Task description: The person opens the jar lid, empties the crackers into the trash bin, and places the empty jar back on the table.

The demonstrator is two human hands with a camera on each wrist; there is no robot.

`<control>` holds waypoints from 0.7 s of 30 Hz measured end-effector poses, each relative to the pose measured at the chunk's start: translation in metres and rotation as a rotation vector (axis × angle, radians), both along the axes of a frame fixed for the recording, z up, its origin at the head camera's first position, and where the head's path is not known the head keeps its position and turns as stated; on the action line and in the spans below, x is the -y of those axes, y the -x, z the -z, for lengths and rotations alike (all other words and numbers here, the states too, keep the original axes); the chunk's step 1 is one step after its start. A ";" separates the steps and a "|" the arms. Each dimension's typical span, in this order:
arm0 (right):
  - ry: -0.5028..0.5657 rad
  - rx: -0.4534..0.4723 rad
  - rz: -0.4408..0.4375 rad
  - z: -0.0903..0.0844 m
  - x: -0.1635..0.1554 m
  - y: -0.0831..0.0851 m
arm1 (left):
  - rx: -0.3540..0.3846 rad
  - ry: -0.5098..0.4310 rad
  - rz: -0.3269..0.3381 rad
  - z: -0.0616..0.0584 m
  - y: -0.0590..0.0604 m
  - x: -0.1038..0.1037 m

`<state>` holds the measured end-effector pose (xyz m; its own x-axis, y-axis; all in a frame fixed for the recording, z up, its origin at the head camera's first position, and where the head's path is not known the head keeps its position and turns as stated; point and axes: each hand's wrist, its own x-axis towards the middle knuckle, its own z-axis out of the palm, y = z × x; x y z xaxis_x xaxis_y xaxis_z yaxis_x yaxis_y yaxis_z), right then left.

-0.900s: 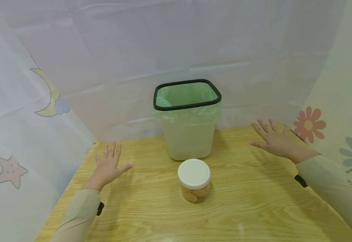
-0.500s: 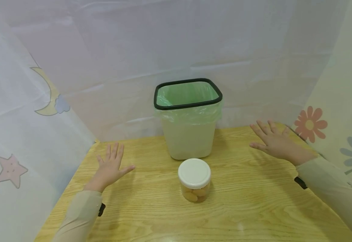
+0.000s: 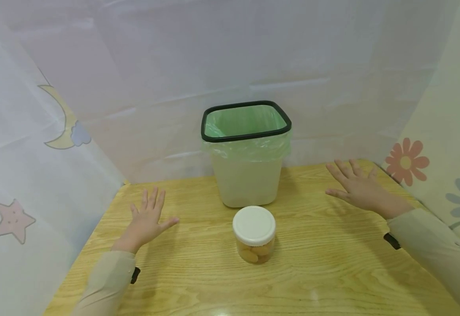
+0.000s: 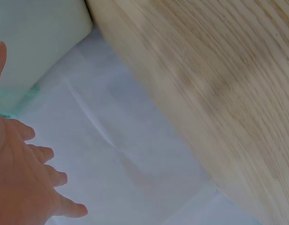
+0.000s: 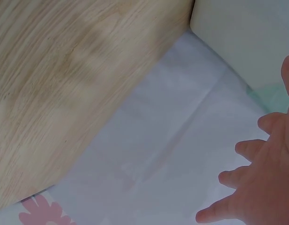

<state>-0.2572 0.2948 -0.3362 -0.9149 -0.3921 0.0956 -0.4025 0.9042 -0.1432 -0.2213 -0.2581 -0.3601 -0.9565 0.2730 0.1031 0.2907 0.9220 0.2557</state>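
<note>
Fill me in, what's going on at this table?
Nothing is being held right now. A person's left hand and right hand reach out over the wooden table, fingers spread, one on each side. Between them, a jar of orange-brown pieces stands upright with its white lid on. Behind it is a bin with a black rim and a green liner. Neither hand touches the jar or bin.

left grip [image 4: 22,176] spread; tabletop [image 4: 214,70] upper right; bin [image 4: 39,40] upper left
</note>
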 end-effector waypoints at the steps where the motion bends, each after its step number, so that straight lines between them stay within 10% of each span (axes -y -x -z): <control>1: 0.002 0.001 -0.001 0.000 0.001 0.000 | 0.000 -0.002 0.001 0.000 0.000 -0.001; 21: 0.071 0.029 -0.009 0.006 0.010 -0.005 | -0.020 -0.015 -0.005 0.009 -0.002 -0.010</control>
<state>-0.2523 0.2848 -0.3421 -0.9142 -0.3934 0.0973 -0.4053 0.8878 -0.2182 -0.2194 -0.2479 -0.3691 -0.9555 0.2667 0.1261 0.2914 0.9197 0.2632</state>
